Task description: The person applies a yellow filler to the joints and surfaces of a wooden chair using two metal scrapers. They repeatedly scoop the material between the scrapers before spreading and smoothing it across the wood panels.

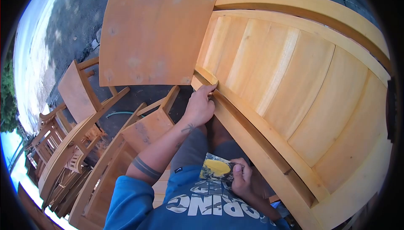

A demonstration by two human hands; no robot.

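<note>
My left hand (pixel 200 106) reaches up to the corner of a pale wooden panelled piece (pixel 269 78), its fingers closed at the end of a long slot in the frame rail (pixel 252 133). What those fingers pinch, if anything, is hidden. Lower down, in front of my shirt, my right hand (pixel 241 177) grips a small flat, stained card (pixel 206 174). A smooth patch of yellow paste (pixel 216 167) covers much of the card's face.
A reddish-brown flat board (pixel 153 32) adjoins the panelled piece at its upper left. Unfinished wooden chairs (pixel 78 89) and curved frames crowd the left side. A thin hose (pixel 122 113) lies on dark ground among them.
</note>
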